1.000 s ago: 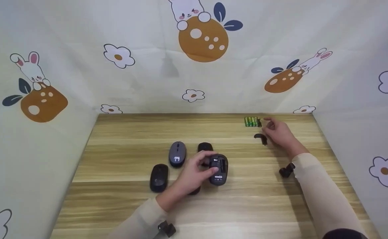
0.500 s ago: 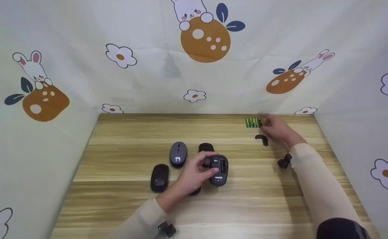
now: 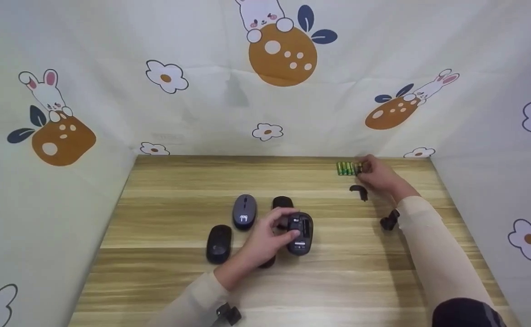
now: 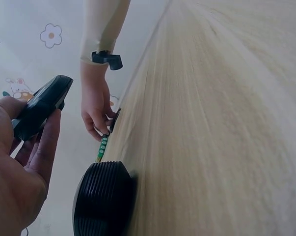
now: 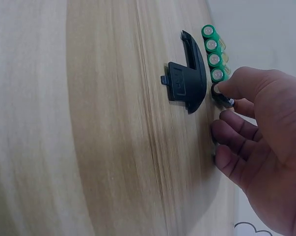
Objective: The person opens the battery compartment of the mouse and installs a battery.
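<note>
My left hand (image 3: 261,237) grips a black computer mouse (image 3: 305,247) turned underside up, thumb across its base. Its battery bay is uncovered, and I see no battery in it. At the table's back right, my right hand (image 3: 382,176) pinches a black battery (image 5: 223,99) between thumb and index finger, at the end of a row of several green batteries (image 3: 344,168). The other fingers of that hand are curled near the wood. A black battery cover (image 5: 186,82) with a curved edge lies just in front of the row.
On the wooden table (image 3: 338,286) a grey mouse (image 3: 245,212) and a black mouse (image 3: 219,244) lie left of my left hand. Another dark mouse (image 3: 282,201) sits behind it, and one more (image 3: 269,262) is partly hidden under the wrist. A patterned curtain (image 3: 192,113) stands behind.
My right hand has moved slightly left to the black battery at the row's end and now pinches it. The left hand holds the mouse as before.
</note>
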### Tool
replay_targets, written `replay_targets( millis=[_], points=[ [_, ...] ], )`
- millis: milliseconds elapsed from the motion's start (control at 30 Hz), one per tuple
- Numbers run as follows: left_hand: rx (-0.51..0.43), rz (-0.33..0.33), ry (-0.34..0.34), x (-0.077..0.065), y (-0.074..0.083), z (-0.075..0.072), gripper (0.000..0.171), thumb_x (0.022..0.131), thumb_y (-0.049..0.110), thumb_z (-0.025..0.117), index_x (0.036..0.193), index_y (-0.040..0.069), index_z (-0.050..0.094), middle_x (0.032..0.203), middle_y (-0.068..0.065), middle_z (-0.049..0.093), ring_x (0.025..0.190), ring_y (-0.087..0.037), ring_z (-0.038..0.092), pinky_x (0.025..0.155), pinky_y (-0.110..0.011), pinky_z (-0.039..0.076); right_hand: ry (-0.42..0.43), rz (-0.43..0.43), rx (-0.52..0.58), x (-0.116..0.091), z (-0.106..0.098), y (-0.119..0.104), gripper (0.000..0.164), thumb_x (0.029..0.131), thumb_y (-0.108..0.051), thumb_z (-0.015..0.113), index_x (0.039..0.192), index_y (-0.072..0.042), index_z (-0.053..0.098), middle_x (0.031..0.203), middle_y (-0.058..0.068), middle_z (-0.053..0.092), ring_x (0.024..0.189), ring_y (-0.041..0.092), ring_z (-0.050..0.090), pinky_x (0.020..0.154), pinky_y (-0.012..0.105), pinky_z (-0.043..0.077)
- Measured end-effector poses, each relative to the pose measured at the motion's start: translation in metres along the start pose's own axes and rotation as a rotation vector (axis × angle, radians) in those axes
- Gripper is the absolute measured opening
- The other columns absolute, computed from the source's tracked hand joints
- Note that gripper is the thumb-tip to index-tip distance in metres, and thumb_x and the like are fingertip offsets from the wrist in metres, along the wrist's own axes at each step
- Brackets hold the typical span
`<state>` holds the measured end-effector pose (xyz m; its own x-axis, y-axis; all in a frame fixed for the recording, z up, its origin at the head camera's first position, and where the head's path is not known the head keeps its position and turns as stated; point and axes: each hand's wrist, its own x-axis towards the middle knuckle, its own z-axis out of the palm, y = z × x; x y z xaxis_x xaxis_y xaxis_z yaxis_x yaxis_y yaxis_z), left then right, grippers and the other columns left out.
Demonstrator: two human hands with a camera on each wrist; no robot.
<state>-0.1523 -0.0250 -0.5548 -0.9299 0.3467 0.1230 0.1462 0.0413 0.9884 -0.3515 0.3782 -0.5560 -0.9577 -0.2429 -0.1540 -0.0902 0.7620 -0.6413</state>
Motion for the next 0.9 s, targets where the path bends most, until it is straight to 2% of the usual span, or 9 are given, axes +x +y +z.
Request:
replay_targets(
  millis=[133, 267, 400, 533, 633, 767, 900],
  points=[
    [0.0, -0.007, -0.001, 0.0, 0.0, 0.0, 0.049, 0.096, 0.008, 0.085, 0.143, 0.014, 0.071, 0.126, -0.005, 0.076, 0.115, -0.024, 0.071, 0.108, -0.058, 0.055, 0.028, -0.004, 0.088, -0.003, 0.001, 0.002, 0.049, 0.102, -0.007, 0.073, 0.14, 0.006, 0.046, 0.124, 0.024, 0.063, 0.107, 0.03, 0.061, 0.083, 0.029, 0.052],
    [0.001, 0.004, -0.001, 0.001, 0.001, 0.0, 0.048, 0.097, 0.008, 0.084, 0.143, 0.012, 0.071, 0.123, -0.007, 0.076, 0.112, -0.026, 0.071, 0.108, -0.059, 0.054, 0.084, -0.011, 0.192, -0.005, 0.004, 0.005, 0.043, 0.102, 0.001, 0.069, 0.136, 0.007, 0.044, 0.126, 0.027, 0.065, 0.108, 0.027, 0.061, 0.082, 0.021, 0.05],
    [0.001, 0.002, 0.0, 0.001, 0.001, 0.001, 0.047, 0.097, 0.008, 0.084, 0.142, 0.011, 0.071, 0.122, -0.008, 0.076, 0.112, -0.027, 0.07, 0.108, -0.06, 0.053, 0.146, -0.001, 0.272, -0.007, 0.008, 0.007, 0.035, 0.104, 0.003, 0.064, 0.134, 0.007, 0.047, 0.125, 0.027, 0.067, 0.106, 0.024, 0.062, 0.079, 0.019, 0.051],
    [-0.002, 0.006, -0.001, 0.002, 0.0, 0.0, 0.047, 0.097, 0.008, 0.084, 0.142, 0.011, 0.071, 0.122, -0.009, 0.076, 0.112, -0.03, 0.07, 0.107, -0.062, 0.053, 0.172, 0.008, 0.375, -0.009, 0.012, 0.01, 0.034, 0.105, 0.003, 0.062, 0.136, 0.007, 0.049, 0.123, 0.025, 0.064, 0.103, 0.024, 0.06, 0.077, 0.022, 0.051],
    [0.001, 0.008, -0.004, 0.001, -0.001, 0.0, 0.048, 0.097, 0.008, 0.084, 0.143, 0.012, 0.071, 0.122, -0.008, 0.076, 0.112, -0.03, 0.07, 0.106, -0.061, 0.054, 0.185, 0.017, 0.386, -0.009, 0.013, 0.012, 0.035, 0.104, 0.002, 0.063, 0.137, 0.005, 0.051, 0.122, 0.021, 0.062, 0.104, 0.025, 0.059, 0.078, 0.024, 0.051],
    [-0.002, 0.003, -0.003, 0.001, -0.001, 0.0, 0.049, 0.096, 0.007, 0.085, 0.143, 0.014, 0.071, 0.122, -0.006, 0.076, 0.112, -0.027, 0.07, 0.106, -0.059, 0.055, 0.195, 0.025, 0.347, -0.01, 0.013, 0.013, 0.036, 0.103, -0.001, 0.063, 0.138, 0.002, 0.053, 0.124, 0.017, 0.061, 0.107, 0.027, 0.057, 0.08, 0.026, 0.051],
    [-0.015, -0.002, -0.002, 0.0, 0.0, 0.0, 0.05, 0.095, 0.007, 0.085, 0.143, 0.015, 0.071, 0.122, -0.005, 0.076, 0.112, -0.026, 0.07, 0.106, -0.059, 0.055, 0.205, 0.033, 0.374, -0.015, 0.015, 0.01, 0.037, 0.103, -0.002, 0.062, 0.138, 0.001, 0.052, 0.125, 0.016, 0.059, 0.108, 0.028, 0.058, 0.08, 0.028, 0.054]
  ],
)
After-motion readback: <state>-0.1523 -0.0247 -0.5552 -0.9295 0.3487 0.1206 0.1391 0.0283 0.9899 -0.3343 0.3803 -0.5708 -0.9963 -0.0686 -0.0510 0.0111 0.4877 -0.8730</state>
